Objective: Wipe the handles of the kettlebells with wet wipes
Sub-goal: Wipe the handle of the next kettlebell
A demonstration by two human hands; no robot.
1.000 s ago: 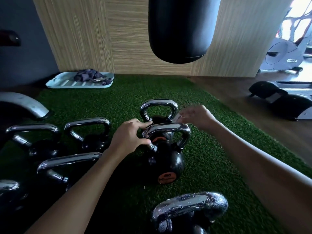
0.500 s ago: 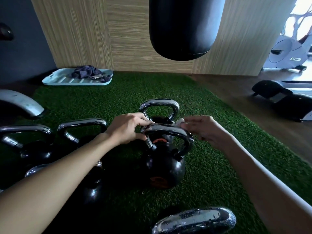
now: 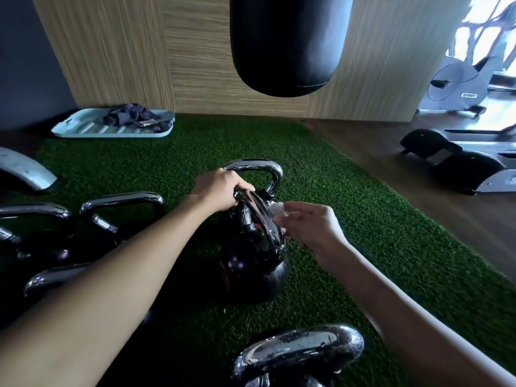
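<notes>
Your left hand (image 3: 220,188) clamped on the chrome loop handle (image 3: 261,216), round black kettlebell (image 3: 257,263) tilted on bristly green turf (image 3: 349,208); your right hand (image 3: 312,227) pinching a crumpled white wet wipe (image 3: 276,211) against that handle

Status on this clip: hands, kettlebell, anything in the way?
Left hand gripping kettlebell handle, bell tilted. Right hand pinching wet wipe against handle. Nothing in the way.

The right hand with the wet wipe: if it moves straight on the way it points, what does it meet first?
Probably the chrome handle of the tilted kettlebell: the right hand points left at it, wet wipe leading. Depth is unclear.
</notes>
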